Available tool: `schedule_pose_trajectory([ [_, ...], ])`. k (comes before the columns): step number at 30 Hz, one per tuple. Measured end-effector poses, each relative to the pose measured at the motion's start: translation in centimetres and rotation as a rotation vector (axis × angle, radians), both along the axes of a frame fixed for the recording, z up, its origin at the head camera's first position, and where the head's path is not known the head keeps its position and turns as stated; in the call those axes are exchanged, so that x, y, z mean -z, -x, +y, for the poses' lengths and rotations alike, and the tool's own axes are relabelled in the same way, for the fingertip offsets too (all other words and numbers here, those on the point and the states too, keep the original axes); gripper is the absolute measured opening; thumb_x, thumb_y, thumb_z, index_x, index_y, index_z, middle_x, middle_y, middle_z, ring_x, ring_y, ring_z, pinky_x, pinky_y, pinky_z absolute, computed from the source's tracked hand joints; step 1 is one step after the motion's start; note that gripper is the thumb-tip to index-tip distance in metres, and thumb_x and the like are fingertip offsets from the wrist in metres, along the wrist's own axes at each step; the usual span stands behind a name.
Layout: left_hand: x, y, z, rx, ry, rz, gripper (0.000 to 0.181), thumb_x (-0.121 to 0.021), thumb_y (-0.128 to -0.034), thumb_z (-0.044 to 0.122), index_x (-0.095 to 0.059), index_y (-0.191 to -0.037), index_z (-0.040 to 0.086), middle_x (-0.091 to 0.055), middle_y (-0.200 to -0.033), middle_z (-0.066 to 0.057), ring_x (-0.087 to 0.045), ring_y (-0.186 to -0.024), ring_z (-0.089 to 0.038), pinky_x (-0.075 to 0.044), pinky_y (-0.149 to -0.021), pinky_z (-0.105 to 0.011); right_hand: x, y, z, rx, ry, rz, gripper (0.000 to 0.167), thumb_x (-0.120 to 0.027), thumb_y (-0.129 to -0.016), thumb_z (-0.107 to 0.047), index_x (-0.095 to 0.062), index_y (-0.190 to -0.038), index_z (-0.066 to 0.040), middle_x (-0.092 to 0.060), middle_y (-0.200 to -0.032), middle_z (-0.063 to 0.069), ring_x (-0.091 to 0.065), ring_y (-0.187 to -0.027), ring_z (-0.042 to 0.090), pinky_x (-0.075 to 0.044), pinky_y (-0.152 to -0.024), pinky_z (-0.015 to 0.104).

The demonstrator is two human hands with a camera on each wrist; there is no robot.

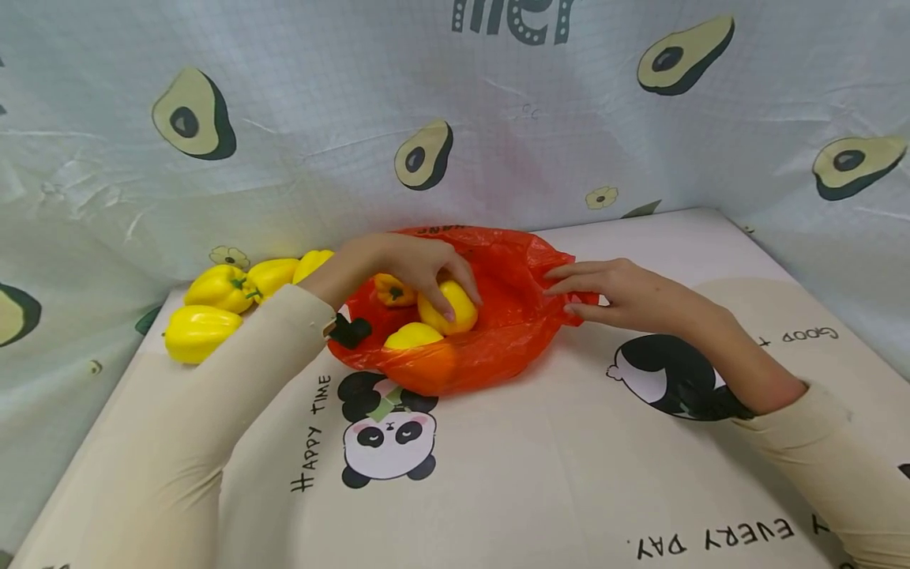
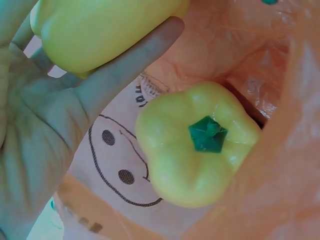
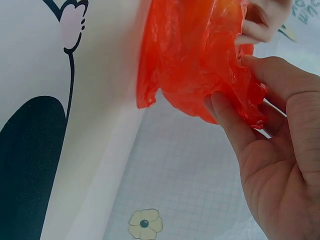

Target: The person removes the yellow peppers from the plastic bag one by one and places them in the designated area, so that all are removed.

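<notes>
In the head view the left hand [image 1: 429, 265] grips a yellow pepper [image 1: 455, 307] inside the mouth of a red plastic bag [image 1: 490, 359]. The left wrist view has that pepper [image 2: 105, 30] between thumb and fingers, above another yellow pepper [image 2: 185, 150] with a green stem. Beside the held one, the bag contains a yellow pepper [image 1: 412, 336] and an orange-yellow one [image 1: 394, 291]. At the bag's right edge the right hand [image 1: 618, 294] holds the plastic; the right wrist view shows its thumb and fingers [image 3: 280, 130] around the crumpled red film [image 3: 200, 65].
Several yellow peppers [image 1: 201, 333] lie at the left rear of the table, beyond the left forearm. A patterned cloth [image 1: 320, 158] with avocado prints hangs behind the table. The tabletop [image 1: 498, 474] bears panda drawings and lettering.
</notes>
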State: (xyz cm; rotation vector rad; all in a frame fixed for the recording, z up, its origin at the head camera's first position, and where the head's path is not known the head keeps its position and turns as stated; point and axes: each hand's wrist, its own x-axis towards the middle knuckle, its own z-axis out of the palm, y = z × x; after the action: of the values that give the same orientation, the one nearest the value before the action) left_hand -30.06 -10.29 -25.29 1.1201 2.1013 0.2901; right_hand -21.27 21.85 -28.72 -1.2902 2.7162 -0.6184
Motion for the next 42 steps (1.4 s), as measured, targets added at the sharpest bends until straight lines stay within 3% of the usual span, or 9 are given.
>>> schedule_pose_trajectory([
  [10,-0.9,-0.4,-1.3,0.035,-0.173,0.011,0.039,-0.082,-0.0876,0.024,-0.074,-0.125,0.023,-0.065,-0.130,0.006,-0.053,-0.125,-0.016,-0.053,-0.098,-0.033,-0.1,0.0,-0.2,0.005,-0.007,0.004,0.035,-0.070,-0.096,-0.011,-0.068,-0.131,-0.008,-0.059,-0.143,0.012,-0.059,-0.126,0.031,-0.058,-0.072,0.024],
  [19,-1.5,-0.8,-2.0,0.030,-0.210,0.011,0.040,-0.082,-0.0875,0.023,-0.073,-0.127,0.021,-0.064,-0.132,0.003,-0.052,-0.127,-0.017,-0.054,-0.098,-0.033,-0.2,0.0,-0.1,0.010,-0.018,0.014,0.036,-0.070,-0.096,-0.010,-0.068,-0.131,-0.008,-0.060,-0.141,0.011,-0.056,-0.131,0.034,-0.060,-0.085,0.037],
  [29,-3.4,-1.5,-3.8,0.032,-0.362,0.114,0.041,-0.081,-0.0876,0.023,-0.073,-0.128,0.020,-0.062,-0.136,0.000,-0.050,-0.130,-0.021,-0.054,-0.097,-0.035,-0.2,0.7,0.7,0.031,0.068,-0.040,0.041,-0.074,-0.094,-0.016,-0.067,-0.134,-0.012,-0.061,-0.142,0.004,-0.060,-0.122,0.025,-0.059,-0.080,0.028],
  [37,-4.7,-2.9,-6.0,-0.032,-0.641,0.213,0.045,-0.080,-0.0875,0.009,-0.070,-0.131,0.013,-0.060,-0.140,-0.003,-0.054,-0.125,-0.019,-0.058,-0.091,-0.032,-0.1,1.1,1.4,0.109,0.181,-0.137,0.058,-0.084,-0.084,-0.016,-0.064,-0.138,-0.013,-0.061,-0.142,0.006,-0.058,-0.126,0.027,-0.057,-0.081,0.021],
  [42,-4.8,-5.0,-7.1,-0.167,-0.785,0.278,0.047,-0.078,-0.0865,0.000,-0.068,-0.132,0.006,-0.057,-0.142,-0.007,-0.056,-0.122,-0.022,-0.059,-0.087,-0.029,-0.1,1.0,1.5,0.111,0.200,-0.153,0.060,-0.085,-0.083,-0.017,-0.064,-0.139,-0.014,-0.059,-0.143,0.009,-0.058,-0.126,0.029,-0.058,-0.080,0.022],
])
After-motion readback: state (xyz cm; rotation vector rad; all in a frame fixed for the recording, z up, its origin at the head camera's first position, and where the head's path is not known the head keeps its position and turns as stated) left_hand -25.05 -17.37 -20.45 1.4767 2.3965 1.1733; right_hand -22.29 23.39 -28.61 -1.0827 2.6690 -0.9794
